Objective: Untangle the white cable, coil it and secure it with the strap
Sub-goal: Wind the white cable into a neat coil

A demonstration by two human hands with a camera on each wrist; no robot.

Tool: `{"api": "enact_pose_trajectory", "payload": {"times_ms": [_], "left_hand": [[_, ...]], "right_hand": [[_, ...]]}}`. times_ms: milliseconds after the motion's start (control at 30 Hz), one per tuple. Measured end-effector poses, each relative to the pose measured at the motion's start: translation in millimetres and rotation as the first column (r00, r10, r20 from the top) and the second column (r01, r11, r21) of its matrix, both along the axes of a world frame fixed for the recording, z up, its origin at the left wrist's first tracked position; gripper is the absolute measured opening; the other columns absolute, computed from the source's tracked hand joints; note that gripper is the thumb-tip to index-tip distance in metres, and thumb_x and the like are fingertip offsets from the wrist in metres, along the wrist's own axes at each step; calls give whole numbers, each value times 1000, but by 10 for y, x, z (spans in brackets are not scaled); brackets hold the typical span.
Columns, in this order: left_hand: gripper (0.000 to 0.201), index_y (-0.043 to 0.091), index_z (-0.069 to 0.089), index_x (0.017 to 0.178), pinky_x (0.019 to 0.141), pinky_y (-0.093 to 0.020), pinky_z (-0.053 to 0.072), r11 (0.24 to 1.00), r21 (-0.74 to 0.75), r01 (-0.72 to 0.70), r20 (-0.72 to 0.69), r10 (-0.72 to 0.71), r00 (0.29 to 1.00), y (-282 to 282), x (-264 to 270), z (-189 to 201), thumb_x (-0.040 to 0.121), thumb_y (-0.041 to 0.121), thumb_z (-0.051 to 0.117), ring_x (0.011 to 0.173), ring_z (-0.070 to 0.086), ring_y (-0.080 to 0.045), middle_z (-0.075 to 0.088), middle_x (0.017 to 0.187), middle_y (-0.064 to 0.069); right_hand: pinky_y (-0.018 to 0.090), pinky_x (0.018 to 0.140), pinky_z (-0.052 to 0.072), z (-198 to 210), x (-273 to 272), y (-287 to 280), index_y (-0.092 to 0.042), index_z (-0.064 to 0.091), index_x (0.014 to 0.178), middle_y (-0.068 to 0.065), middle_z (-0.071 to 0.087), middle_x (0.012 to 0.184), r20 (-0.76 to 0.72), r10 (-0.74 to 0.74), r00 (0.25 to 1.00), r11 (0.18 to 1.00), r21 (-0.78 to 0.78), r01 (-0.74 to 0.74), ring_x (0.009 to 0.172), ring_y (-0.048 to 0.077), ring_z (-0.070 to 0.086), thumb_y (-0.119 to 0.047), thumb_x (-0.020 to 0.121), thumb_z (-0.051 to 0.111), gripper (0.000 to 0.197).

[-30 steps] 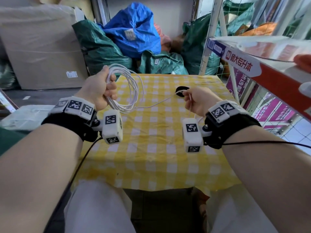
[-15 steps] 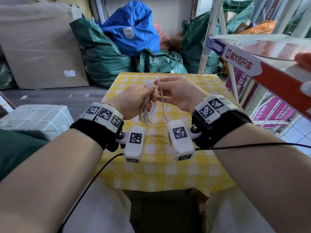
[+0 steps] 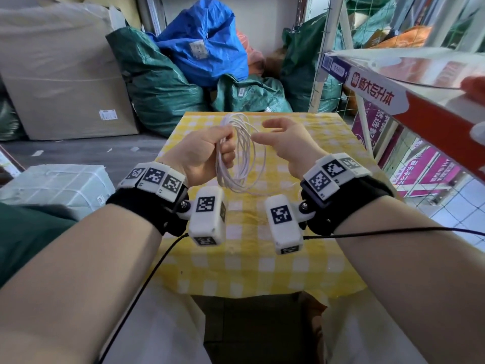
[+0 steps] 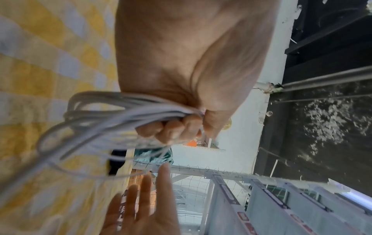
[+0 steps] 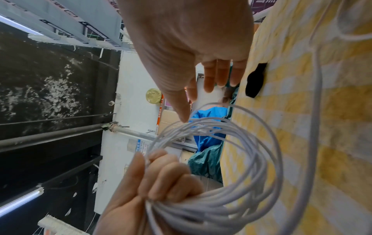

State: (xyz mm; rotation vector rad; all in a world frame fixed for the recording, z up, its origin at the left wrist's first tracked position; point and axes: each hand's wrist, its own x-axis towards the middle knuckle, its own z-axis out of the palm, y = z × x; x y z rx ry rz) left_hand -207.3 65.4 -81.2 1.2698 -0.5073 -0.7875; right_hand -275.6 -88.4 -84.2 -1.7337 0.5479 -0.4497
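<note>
My left hand grips the white cable, wound into a coil of several loops, and holds it upright above the table. The left wrist view shows the fingers curled round the bundled strands. My right hand is just to the right of the coil, its fingers spread and relaxed, holding nothing. In the right wrist view the coil hangs below that hand, and a loose tail runs over the cloth. The black strap lies on the cloth beyond the hands and is hidden in the head view.
The table wears a yellow checked cloth. Green sacks and a blue sack are piled behind it. A shelf with a red and white sign juts in at the right. A wrapped white package sits at the left.
The hands, first apart with the cable stretched between them, met at the coil. My right hand has since let go, opened and drawn slightly right. My left hand keeps hold of the coil.
</note>
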Motion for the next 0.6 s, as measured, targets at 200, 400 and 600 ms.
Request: {"api": "enact_pose_trajectory", "payload": {"times_ms": [200,400,600], "left_hand": [[29,19,44,71,40,-15,32,973,-216,86,-213,-133,968,53,11,57,88,42,42,34,30,-3,28,43,10],[36,20,48,64,38,-13,32,961,-246,129,-260,-194,946,86,47,32,84,50,44,31,31,-2,31,42,10],[53,19,41,62,36,-15,34,991,-115,66,-292,-97,951,67,4,53,89,63,31,30,30,-2,35,46,9]], "right_hand": [[35,91,45,-112,-38,-70,-17,59,111,-3,62,106,-158,168,973,977,161,-142,96,18,58,-43,81,70,40],[29,59,53,-89,-55,-9,-8,54,93,-1,47,59,12,251,968,856,465,-227,52,13,51,-34,93,58,26],[20,37,29,-41,-21,42,-15,47,74,-7,25,50,-4,194,981,881,440,-173,38,8,20,-31,89,64,28]]}}
